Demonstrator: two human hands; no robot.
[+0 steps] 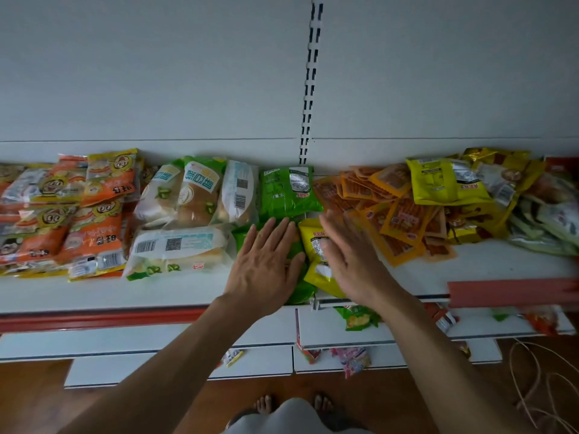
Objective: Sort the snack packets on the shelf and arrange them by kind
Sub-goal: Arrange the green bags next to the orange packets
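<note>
In the head view, the left hand (pixel 266 264) lies flat, fingers straight, on green packets (pixel 299 292) at the front edge of the shelf (pixel 188 292). The right hand (pixel 354 264), fingers spread wide and blurred, is over a yellow packet (pixel 311 242) just beside them. Bread packs (pixel 178 245) lie to the left and orange sachets (pixel 404 220) to the right. Bare shelf runs behind the red front strip (pixel 94 319) on either side of the hands.

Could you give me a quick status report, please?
Left hand open, flat on green packet. Right hand open over yellow packet. Sorting unfinished; nothing blocking.
</note>
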